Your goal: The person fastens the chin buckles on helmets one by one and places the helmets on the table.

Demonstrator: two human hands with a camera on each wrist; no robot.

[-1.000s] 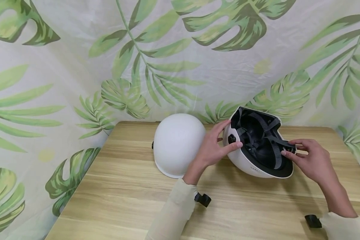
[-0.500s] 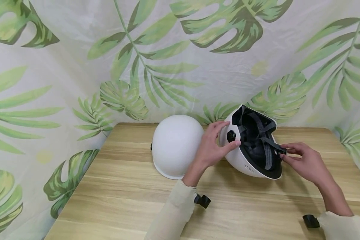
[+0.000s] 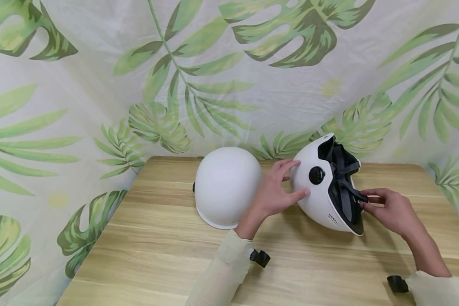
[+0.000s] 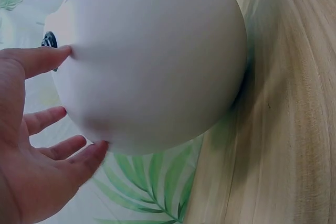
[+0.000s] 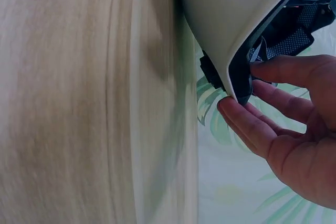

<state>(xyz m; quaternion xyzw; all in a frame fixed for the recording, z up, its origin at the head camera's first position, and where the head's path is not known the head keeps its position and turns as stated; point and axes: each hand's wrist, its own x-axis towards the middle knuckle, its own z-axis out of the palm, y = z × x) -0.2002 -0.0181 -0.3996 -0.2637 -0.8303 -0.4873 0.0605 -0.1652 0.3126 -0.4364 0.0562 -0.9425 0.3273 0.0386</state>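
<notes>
A white helmet with a black round side knob lies tipped on the table, its dark lining facing right. My left hand touches the smooth shell with thumb and fingertips spread, as the left wrist view also shows on the shell. At the rim, my right hand pinches the black chin strap between thumb and fingers. In the right wrist view, a fingertip of the right hand also meets the rim's edge. Most of the inside is turned away.
Left of my left hand, a second white helmet sits dome up on the wooden table, close to the left wrist. A leaf-patterned cloth hangs behind the table. Each sleeve cuff carries a black wrist mount.
The held helmet has turned so that its opening faces more to the right and its side knob shows fully. My right hand has moved slightly left and down with the strap.
</notes>
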